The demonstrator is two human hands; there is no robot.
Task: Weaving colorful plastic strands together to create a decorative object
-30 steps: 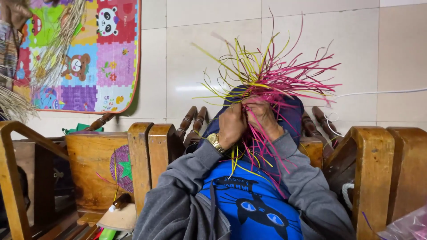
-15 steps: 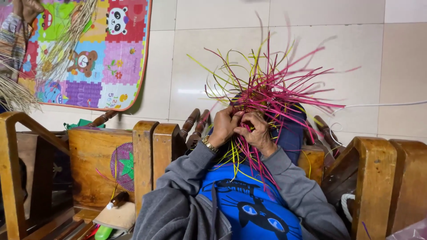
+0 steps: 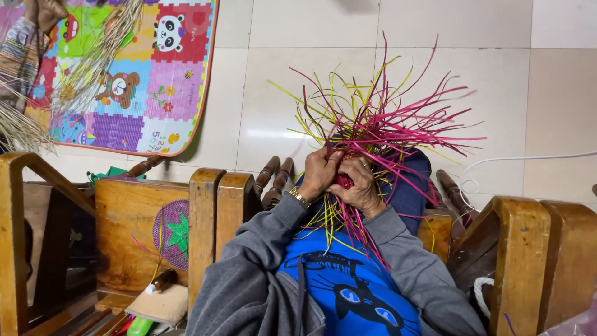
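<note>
Low in the frame, grey sleeves rise to both hands at centre — the left hand (image 3: 320,174) and right hand (image 3: 359,186), each grip closed tight on a bundle of pink and yellow strips (image 3: 379,118) fanning upward. Beyond, upper left — a colourful play mat (image 3: 134,74).

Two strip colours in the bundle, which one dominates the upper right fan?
The pink strips; the yellow-green strips show mostly left and below the hands.

Strip bundle (image 3: 379,130) between wooden chairs (image 3: 211,211), play mat (image 3: 137,68) on the floor far left
</note>
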